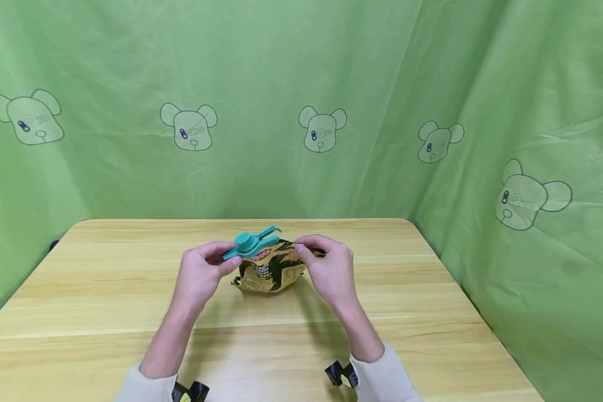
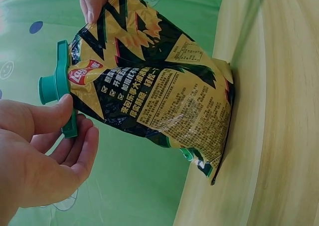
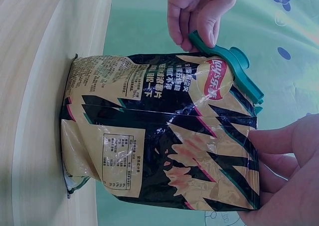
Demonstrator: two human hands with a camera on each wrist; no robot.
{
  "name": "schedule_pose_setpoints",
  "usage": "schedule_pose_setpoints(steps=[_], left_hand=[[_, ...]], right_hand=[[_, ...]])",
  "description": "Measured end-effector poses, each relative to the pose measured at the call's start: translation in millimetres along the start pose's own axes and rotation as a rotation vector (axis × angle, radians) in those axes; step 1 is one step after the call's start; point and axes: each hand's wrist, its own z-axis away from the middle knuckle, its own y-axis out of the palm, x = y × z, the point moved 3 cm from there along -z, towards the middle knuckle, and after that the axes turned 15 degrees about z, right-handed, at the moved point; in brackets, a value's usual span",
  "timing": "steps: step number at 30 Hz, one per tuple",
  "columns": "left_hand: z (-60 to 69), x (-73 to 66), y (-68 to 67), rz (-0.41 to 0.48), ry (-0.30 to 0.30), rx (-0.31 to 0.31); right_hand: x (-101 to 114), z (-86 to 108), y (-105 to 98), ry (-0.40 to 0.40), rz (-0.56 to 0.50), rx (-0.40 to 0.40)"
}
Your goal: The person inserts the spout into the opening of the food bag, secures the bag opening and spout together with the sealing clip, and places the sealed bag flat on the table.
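Note:
A gold and black chip bag stands on the table, its printed back facing me. My left hand pinches one end of a teal bag clip with a round cap, between thumb and fingers. The clip lies along the left part of the bag's top edge; in the head view its two arms are spread apart at the right end. At the bag's top right corner, my right hand pinches the edge between thumb and fingers. In the right wrist view, the clip sits beside the red logo.
The bag rests on a light wooden table. Behind the table and along its right side hangs a green curtain with bear-head drawings. Small black devices are strapped at both wrists.

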Motion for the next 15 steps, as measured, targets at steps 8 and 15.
schedule_pose_setpoints(steps=[8, 15], left_hand=[[-0.6, 1.5, -0.3, -0.008, -0.010, 0.007], [-0.5, 2.7, -0.4, -0.026, -0.006, 0.017]], right_hand=[[-0.1, -0.2, 0.1, -0.002, 0.002, 0.001], [-1.3, -0.9, 0.2, 0.003, 0.008, 0.004]])
